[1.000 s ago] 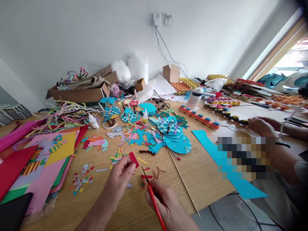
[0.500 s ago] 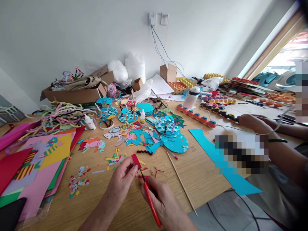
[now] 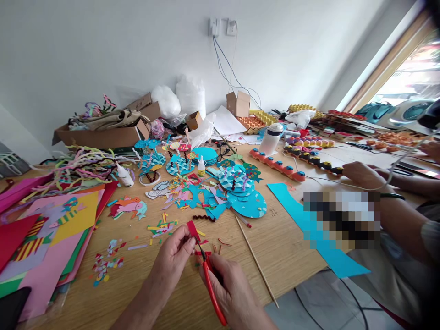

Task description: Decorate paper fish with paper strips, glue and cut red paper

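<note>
Red paper [image 3: 192,228] | your left hand [image 3: 176,253] pinches its lower edge | your right hand [image 3: 229,280] clamps scissors [image 3: 213,292] | tabletop [image 3: 135,275] opens leftward, stick [image 3: 256,262] bounds right

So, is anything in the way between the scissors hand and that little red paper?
Nothing visible: the red-handled scissors in the right hand reach the red paper, blades at its lower end. The left hand, pinching the paper, is close beside the blade tips.

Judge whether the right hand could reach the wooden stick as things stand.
Likely yes: the wooden stick lies beside the right hand with only tabletop between, though the red-handled scissors it holds may hamper a grip.
</note>
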Demonstrator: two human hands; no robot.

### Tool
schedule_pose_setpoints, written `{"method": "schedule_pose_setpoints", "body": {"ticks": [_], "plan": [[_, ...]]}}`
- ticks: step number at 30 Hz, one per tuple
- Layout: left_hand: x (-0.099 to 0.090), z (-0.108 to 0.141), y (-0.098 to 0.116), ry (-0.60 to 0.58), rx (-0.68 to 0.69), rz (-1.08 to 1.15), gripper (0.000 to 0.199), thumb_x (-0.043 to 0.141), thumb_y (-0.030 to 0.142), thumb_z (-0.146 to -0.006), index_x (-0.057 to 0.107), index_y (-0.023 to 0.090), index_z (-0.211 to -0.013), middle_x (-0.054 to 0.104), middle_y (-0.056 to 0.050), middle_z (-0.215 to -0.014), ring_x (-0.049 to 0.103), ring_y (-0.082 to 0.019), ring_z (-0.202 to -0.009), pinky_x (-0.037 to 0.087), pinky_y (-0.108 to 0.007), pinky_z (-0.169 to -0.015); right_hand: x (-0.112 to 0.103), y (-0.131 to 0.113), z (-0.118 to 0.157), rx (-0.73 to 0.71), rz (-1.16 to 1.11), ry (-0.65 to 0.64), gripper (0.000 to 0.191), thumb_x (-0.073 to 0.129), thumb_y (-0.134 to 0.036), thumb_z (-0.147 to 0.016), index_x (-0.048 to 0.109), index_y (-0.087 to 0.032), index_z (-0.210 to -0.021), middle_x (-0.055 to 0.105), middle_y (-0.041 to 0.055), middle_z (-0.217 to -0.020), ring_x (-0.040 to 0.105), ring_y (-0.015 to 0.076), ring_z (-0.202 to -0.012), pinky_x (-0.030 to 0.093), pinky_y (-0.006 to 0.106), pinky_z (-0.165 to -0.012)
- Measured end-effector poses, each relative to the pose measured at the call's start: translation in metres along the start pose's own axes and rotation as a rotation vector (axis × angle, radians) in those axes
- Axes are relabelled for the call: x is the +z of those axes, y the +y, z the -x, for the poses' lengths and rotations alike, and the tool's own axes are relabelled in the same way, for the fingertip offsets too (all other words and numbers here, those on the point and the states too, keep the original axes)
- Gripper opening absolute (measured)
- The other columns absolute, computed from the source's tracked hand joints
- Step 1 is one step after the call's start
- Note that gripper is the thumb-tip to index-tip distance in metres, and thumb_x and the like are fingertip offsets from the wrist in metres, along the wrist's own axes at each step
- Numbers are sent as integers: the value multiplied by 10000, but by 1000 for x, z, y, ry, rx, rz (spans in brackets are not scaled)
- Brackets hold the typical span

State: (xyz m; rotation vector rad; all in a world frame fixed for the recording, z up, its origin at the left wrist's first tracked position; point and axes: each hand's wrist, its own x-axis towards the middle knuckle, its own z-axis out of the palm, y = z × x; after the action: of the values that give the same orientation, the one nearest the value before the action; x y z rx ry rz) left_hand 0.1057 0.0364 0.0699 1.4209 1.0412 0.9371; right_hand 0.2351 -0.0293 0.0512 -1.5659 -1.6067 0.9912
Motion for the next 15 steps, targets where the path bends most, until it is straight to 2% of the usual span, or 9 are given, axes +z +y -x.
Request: {"method": "schedule_pose_setpoints", "body": {"ticks": [6, 10, 15], "plan": [[-3, 2, -2, -32, -22, -9, 260, 553, 447, -753, 600, 192, -733, 529, 10, -643, 469, -155, -615, 403, -235, -588, 0, 3, -1, -1, 56, 3, 306, 380, -374, -859, 346, -203, -607, 374, -32, -537, 306, 97, -483, 207, 231, -475], [-4, 5, 6, 23, -39, -27, 229, 512, 406, -792, 572, 200, -709, 511, 19, -638, 473, -159, -650, 394, -238, -624, 2, 4, 0, -14, 61, 1, 292, 385, -358, -857, 354, -202, -613, 370, -34, -537, 302, 96, -480, 202, 230, -473], [-4, 5, 10, 28, -45, -45, 217, 524, 392, -769, 554, 201, -670, 491, 24, -618, 454, -156, -623, 373, -237, -587, 3, 3, 1, -38, 34, -3, 291, 390, -353, -860, 371, -196, -616, 370, -36, -541, 313, 92, -481, 213, 224, -474]]}}
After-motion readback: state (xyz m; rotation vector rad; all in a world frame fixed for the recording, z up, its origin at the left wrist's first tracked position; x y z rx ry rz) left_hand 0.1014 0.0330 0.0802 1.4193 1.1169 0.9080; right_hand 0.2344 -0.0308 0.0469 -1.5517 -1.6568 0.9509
